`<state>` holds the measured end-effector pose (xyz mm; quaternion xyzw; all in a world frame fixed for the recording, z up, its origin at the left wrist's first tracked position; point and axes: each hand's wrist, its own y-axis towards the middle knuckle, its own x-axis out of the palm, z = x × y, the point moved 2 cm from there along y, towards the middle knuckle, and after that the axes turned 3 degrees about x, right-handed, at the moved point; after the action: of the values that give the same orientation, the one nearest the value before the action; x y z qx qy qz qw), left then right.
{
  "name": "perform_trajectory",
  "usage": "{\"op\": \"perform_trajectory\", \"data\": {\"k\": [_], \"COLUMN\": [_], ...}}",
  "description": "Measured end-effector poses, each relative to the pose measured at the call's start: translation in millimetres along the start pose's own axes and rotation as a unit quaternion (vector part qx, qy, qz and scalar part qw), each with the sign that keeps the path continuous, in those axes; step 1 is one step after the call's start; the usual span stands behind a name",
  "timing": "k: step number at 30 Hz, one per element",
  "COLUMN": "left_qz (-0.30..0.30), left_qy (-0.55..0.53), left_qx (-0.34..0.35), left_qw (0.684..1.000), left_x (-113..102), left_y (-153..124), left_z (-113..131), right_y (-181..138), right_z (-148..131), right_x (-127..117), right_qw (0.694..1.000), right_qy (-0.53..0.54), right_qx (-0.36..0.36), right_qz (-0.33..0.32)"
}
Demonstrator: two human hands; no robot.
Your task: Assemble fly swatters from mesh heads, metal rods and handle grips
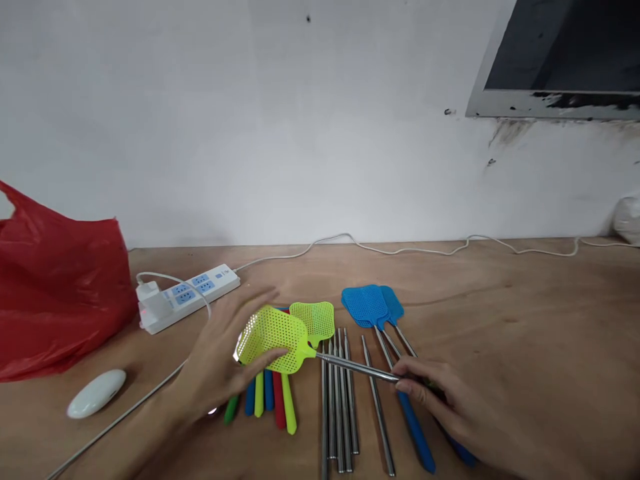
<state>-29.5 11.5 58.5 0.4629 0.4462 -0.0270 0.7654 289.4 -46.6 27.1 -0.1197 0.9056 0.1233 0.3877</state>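
My right hand (445, 400) is closed around the handle end of a yellow-green fly swatter (275, 340), whose metal rod runs left from my fingers. My left hand (225, 360) holds the swatter's mesh head, thumb on its lower edge and fingers behind it. A second yellow-green swatter head (315, 319) lies just behind. Under my left hand lie several coloured handles (270, 397), green, blue, yellow and red. Several bare metal rods (340, 407) lie side by side in front of me. Blue swatters (370, 305) with blue handles (415, 427) lie to the right, passing under my right hand.
A red plastic bag (55, 287) sits at the left. A white power strip (187, 293) with a plugged-in adapter lies near it, its cable (400, 250) trailing along the wall. A white oval object (97, 392) rests at the front left. The wooden table (525, 313) meets a white wall.
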Motion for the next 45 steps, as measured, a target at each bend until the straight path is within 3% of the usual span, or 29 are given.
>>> {"op": "perform_trajectory", "data": {"k": [2,4,6,8,14,23,28,37,43,45], "left_qz": [0.029,-0.018,-0.077,-0.081,-0.078,-0.074,-0.060,-0.073,-0.116,-0.115], "left_qy": [-0.119,-0.283,-0.404,-0.446,-0.458,-0.491,-0.502,-0.474,-0.458,-0.465], "left_qx": [-0.159,-0.303,-0.391,-0.424,-0.414,-0.412,-0.418,-0.407,-0.373,-0.354], "left_qw": [0.980,0.910,0.824,0.784,0.783,0.764,0.755,0.777,0.798,0.803], "left_x": [0.1,7.5,15.0,17.3,14.6,13.7,17.6,11.6,24.0,27.6], "left_y": [-7.5,-15.7,-21.5,-23.0,-17.8,-14.5,-18.4,-10.8,-7.8,-6.0], "left_z": [-10.2,-12.8,-7.3,-0.2,6.9,-2.7,-3.7,5.7,26.9,31.5], "right_y": [-0.1,1.4,3.4,4.8,8.2,10.4,9.1,15.7,23.4,27.2], "right_z": [-0.8,-4.2,-8.5,-11.8,-14.5,7.1,1.0,-5.5,-24.8,-30.5], "right_x": [-1.8,-2.5,-2.0,-0.4,4.2,-5.1,-3.5,-7.1,11.1,14.2], "right_qw": [1.000,1.000,0.999,0.999,0.999,0.993,0.983,0.992,0.979,0.978], "right_qy": [0.004,-0.004,-0.018,-0.034,-0.041,0.035,0.022,0.004,-0.191,-0.203], "right_qx": [0.004,0.000,-0.011,-0.018,-0.013,0.083,0.129,0.072,0.004,-0.009], "right_qz": [-0.005,-0.022,-0.031,-0.030,-0.016,-0.081,-0.129,-0.107,-0.067,-0.053]}}
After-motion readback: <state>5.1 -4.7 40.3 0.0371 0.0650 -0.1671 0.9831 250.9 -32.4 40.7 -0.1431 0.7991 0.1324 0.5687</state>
